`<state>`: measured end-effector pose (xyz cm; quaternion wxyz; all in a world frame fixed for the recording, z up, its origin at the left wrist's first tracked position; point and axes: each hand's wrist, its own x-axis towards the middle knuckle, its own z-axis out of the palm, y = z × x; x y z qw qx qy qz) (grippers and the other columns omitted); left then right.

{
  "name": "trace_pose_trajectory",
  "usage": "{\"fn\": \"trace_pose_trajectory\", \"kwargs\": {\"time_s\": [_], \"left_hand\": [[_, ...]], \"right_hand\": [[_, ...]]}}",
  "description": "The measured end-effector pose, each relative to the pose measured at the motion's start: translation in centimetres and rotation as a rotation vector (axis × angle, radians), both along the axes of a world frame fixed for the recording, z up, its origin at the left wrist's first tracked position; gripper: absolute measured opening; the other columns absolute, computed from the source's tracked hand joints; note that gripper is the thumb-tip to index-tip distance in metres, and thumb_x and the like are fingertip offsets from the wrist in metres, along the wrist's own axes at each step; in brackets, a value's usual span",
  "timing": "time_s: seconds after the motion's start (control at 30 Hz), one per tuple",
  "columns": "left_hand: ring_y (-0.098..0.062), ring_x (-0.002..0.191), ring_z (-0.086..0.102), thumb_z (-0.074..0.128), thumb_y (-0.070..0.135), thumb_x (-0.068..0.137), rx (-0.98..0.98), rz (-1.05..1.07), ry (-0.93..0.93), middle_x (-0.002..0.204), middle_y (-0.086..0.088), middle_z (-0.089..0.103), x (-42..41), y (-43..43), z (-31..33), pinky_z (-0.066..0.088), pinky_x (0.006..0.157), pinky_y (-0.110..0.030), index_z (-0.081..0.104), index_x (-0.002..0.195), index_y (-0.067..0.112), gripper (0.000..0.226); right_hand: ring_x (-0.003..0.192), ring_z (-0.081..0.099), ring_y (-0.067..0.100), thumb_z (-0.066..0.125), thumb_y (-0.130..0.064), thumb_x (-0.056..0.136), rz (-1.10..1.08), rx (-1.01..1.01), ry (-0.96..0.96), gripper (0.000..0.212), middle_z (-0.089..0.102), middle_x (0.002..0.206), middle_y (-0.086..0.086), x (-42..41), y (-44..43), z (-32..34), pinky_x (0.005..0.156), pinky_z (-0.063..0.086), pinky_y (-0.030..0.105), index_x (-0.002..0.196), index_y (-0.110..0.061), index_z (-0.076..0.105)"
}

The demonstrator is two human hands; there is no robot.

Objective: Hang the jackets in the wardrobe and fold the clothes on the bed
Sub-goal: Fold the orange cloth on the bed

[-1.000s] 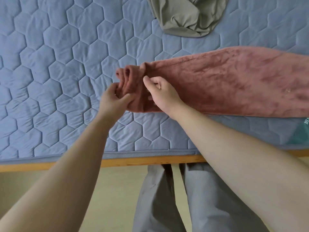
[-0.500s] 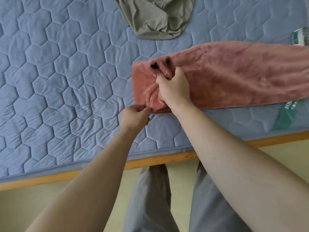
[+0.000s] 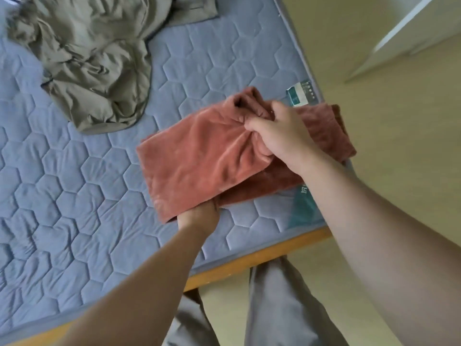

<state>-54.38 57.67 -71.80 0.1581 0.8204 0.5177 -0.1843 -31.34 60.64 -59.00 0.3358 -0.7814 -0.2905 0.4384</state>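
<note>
A rust-red fleece garment (image 3: pixel 199 156) lies doubled over near the right corner of the blue quilted mattress (image 3: pixel 74 208). The upper layer is lifted over the lower one. My right hand (image 3: pixel 279 133) is clenched on a bunched part of the upper layer at its far edge. My left hand (image 3: pixel 199 216) grips the near lower corner of the same layer, fingers hidden under the cloth. An olive-grey garment (image 3: pixel 94 71) lies crumpled at the far left of the bed.
The mattress ends at a wooden bed frame edge (image 3: pixel 249 260) just in front of my grey trouser legs (image 3: pixel 274 308). Beige floor (image 3: pixel 399 146) lies to the right, with a white door or panel (image 3: pixel 411 33) at the top right. A teal label (image 3: pixel 300 92) sits by the corner.
Both hands have carried the left end of the red garment over to the right, folding it onto itself. The view has swung right, showing the bed corner and floor.
</note>
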Motion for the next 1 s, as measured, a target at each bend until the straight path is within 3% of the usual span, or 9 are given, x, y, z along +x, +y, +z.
{"fn": "trace_pose_trajectory", "kwargs": {"time_s": [0.1, 0.2, 0.27, 0.37, 0.5, 0.6, 0.7, 0.83, 1.0], "left_hand": [[-0.037, 0.144, 0.033, 0.040, 0.034, 0.102, -0.115, -0.058, 0.317, 0.156, -0.012, 0.039, 2.6, 0.1, -3.1, 0.023, 0.119, -0.052, 0.043, 0.149, 0.023, 0.049], [-0.037, 0.137, 0.041, 0.034, 0.044, 0.099, -0.197, 0.083, 0.368, 0.152, -0.011, 0.043, 3.1, 0.0, -5.8, 0.035, 0.113, -0.052, 0.043, 0.149, 0.024, 0.054], [-0.040, 0.128, 0.051, 0.030, 0.047, 0.098, -0.334, 0.268, 0.291, 0.143, -0.015, 0.053, 3.0, -0.5, -6.3, 0.042, 0.107, -0.053, 0.051, 0.142, 0.019, 0.056], [-0.031, 0.109, 0.059, 0.035, 0.045, 0.097, -0.103, 0.287, 0.137, 0.122, -0.008, 0.063, 2.8, -1.1, -5.0, 0.047, 0.087, -0.039, 0.058, 0.124, 0.023, 0.042], [-0.034, 0.090, 0.065, 0.034, 0.046, 0.102, -0.068, -0.024, 0.092, 0.093, -0.004, 0.065, 2.0, -1.7, -2.5, 0.047, 0.071, -0.039, 0.066, 0.109, 0.020, 0.042], [-0.033, 0.078, 0.066, 0.069, 0.034, 0.090, 0.016, -0.319, 0.064, 0.095, -0.005, 0.071, 0.8, -2.1, -1.8, 0.054, 0.062, -0.039, 0.070, 0.109, 0.019, 0.024], [-0.027, 0.081, 0.071, 0.061, 0.023, 0.089, 0.037, -0.524, -0.240, 0.107, -0.002, 0.073, -0.4, -1.9, -2.3, 0.058, 0.056, -0.035, 0.069, 0.127, 0.015, 0.040], [-0.023, 0.065, 0.065, 0.058, 0.012, 0.092, 0.161, -0.658, -0.590, 0.084, 0.000, 0.069, 1.7, -0.7, -0.6, 0.052, 0.048, -0.035, 0.068, 0.110, 0.015, 0.021], [-0.034, 0.100, 0.058, 0.058, 0.028, 0.094, 0.361, -0.384, -0.371, 0.118, -0.011, 0.063, 6.1, 2.8, 0.8, 0.045, 0.081, -0.047, 0.058, 0.124, 0.012, 0.035]], "right_hand": [[0.086, 0.065, 0.006, 0.072, -0.036, 0.082, -0.023, -0.053, -0.102, 0.025, 0.069, 0.092, -0.010, 7.6, -1.9, -2.1, 0.071, 0.048, 0.024, 0.102, -0.022, 0.068], [0.084, 0.065, 0.015, 0.070, -0.033, 0.083, -0.107, -0.103, -0.194, 0.023, 0.069, 0.090, -0.005, 13.2, -3.5, -5.4, 0.063, 0.043, 0.024, 0.101, -0.018, 0.069], [0.090, 0.066, 0.022, 0.069, -0.033, 0.084, -0.125, -0.135, -0.227, 0.028, 0.071, 0.096, 0.001, 15.3, -4.5, -7.9, 0.069, 0.045, 0.028, 0.105, -0.015, 0.070], [0.096, 0.067, 0.025, 0.068, -0.031, 0.088, -0.104, -0.191, -0.210, 0.027, 0.073, 0.102, 0.003, 16.2, -5.6, -11.1, 0.085, 0.052, 0.033, 0.110, -0.016, 0.070], [0.102, 0.066, 0.032, 0.064, -0.027, 0.090, -0.118, -0.224, -0.256, 0.030, 0.072, 0.109, 0.009, 16.1, -6.2, -13.4, 0.088, 0.050, 0.036, 0.116, -0.013, 0.068], [0.106, 0.063, 0.032, 0.058, -0.021, 0.093, -0.168, -0.210, -0.314, 0.028, 0.070, 0.113, 0.010, 16.5, -6.5, -13.5, 0.083, 0.044, 0.031, 0.119, -0.015, 0.065], [0.111, 0.062, 0.031, 0.056, -0.018, 0.094, -0.226, -0.204, -0.336, 0.033, 0.068, 0.119, 0.009, 16.7, -7.0, -13.5, 0.088, 0.044, 0.031, 0.127, -0.017, 0.061], [0.117, 0.059, 0.036, 0.059, -0.024, 0.093, -0.202, -0.309, -0.307, 0.043, 0.063, 0.128, 0.015, 16.7, -6.9, -14.5, 0.096, 0.046, 0.038, 0.134, -0.014, 0.053], [0.124, 0.056, 0.036, 0.069, -0.038, 0.069, -0.155, -0.501, -0.187, 0.080, 0.055, 0.138, 0.015, 17.9, -5.8, -14.4, 0.101, 0.048, 0.041, 0.144, -0.020, 0.045]]}}
